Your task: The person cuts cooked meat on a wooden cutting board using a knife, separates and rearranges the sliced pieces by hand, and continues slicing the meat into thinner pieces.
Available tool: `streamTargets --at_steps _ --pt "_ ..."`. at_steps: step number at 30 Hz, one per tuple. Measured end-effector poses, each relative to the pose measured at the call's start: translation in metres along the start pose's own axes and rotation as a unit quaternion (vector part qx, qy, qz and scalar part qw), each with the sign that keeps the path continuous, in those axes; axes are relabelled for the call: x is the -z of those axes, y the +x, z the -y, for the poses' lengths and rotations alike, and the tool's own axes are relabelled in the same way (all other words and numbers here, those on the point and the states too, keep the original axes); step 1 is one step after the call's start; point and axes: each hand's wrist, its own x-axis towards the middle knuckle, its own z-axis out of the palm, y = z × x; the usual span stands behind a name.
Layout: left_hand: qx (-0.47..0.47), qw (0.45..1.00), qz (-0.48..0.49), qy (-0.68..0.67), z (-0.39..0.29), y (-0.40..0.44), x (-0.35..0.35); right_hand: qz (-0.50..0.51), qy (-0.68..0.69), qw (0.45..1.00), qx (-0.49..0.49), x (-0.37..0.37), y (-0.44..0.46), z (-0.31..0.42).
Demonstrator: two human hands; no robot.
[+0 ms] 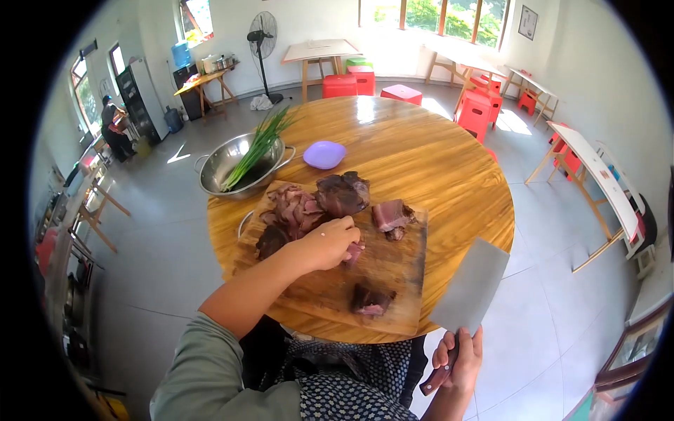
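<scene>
So, head view: my left arm (274, 277) reaches in over the near left part of the cutting board (393, 281), elbow bent, sleeve pushed up. My left hand (335, 242) is palm down with the fingers curled, pinched narrow on a small piece of meat (356, 252) around the middle of the board.

My right hand (465, 361) is closed around the handle of the cleaver (472, 284), out past the board's near right corner. The blade angles up and away from me, broad side showing, and in view it overlaps the table (463, 189) edge.

The sliced meat (295, 208) is heaped toward the board's far left corner, with a big dark chunk (342, 194) by the far edge. One cut chunk (393, 216) sits near the far right corner, and a smaller chunk (373, 299) lies near the near edge, right of middle. The metal bowl (210, 175) with green onions (258, 151) is at the table's left edge.
</scene>
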Motion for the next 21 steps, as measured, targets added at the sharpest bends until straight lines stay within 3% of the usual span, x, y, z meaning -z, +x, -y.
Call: streamTargets --at_steps 6,8,10,14,16,18,20,21 --pt "0.008 0.999 -0.015 -0.046 -0.006 -0.013 0.01 -0.003 -0.014 1.0 -0.004 0.0 -0.002 0.003" --pt "0.044 0.991 -0.096 -0.078 -0.004 -0.02 0.028 -0.019 -0.018 1.0 -0.007 -0.005 -0.001 0.005" --pt "0.085 0.986 -0.115 -0.083 0.01 -0.025 0.046 -0.019 -0.021 1.0 -0.007 -0.006 0.001 0.004" --pt "0.132 0.979 -0.152 -0.023 0.031 -0.033 0.072 0.008 -0.026 0.999 -0.021 -0.002 0.005 0.003" --pt "0.097 0.982 -0.163 0.005 0.041 -0.037 0.073 0.015 0.0 1.0 -0.02 -0.003 0.005 0.001" --pt "0.138 0.979 -0.149 -0.034 0.048 -0.04 0.074 0.014 -0.012 1.0 -0.018 0.0 0.006 -0.001" --pt "0.172 0.936 -0.162 -0.262 0.056 -0.038 0.066 -0.002 -0.019 1.0 -0.017 -0.002 0.007 0.0" --pt "0.177 0.936 -0.147 -0.268 0.061 -0.036 0.064 -0.036 -0.025 0.999 -0.004 -0.01 0.007 -0.001"
